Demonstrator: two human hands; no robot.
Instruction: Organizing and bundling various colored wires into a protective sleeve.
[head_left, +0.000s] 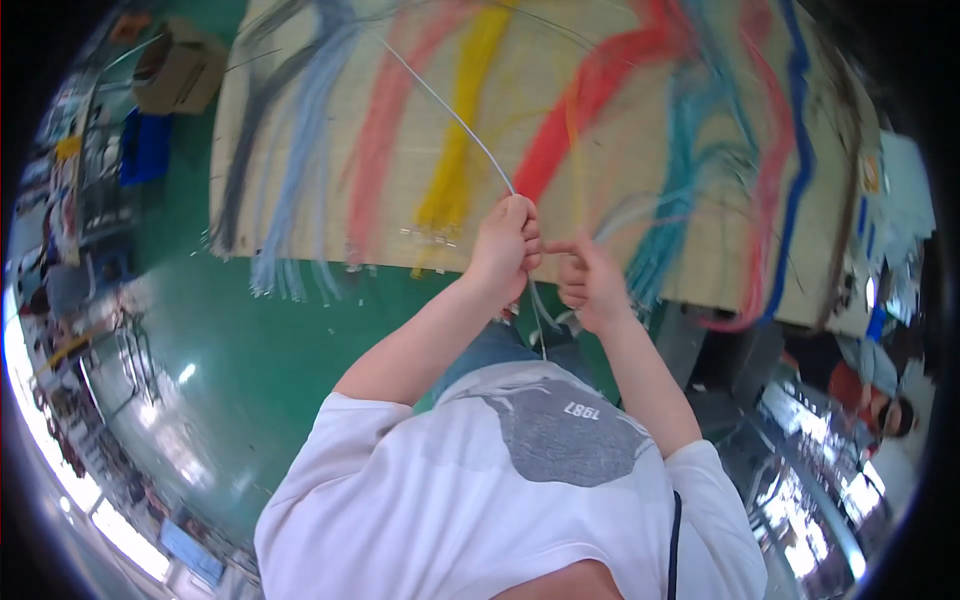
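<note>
My left hand is closed in a fist around a thin pale grey wire. From the top of the fist the wire runs up and left across the table; thin strands hang below the hand. Just to the right, my right hand has its index finger stretched toward the left fist, its tip close to it. Its other fingers are curled in, and whatever they hold is hidden. Beyond it lies a blurred bundle of whitish-grey wires. Both hands are at the near edge of the table.
A pale wooden table carries wire bundles: light blue, yellow, red, teal, dark blue. Several ends overhang its near edge. A cardboard box and blue bin stand left; another person is at far right.
</note>
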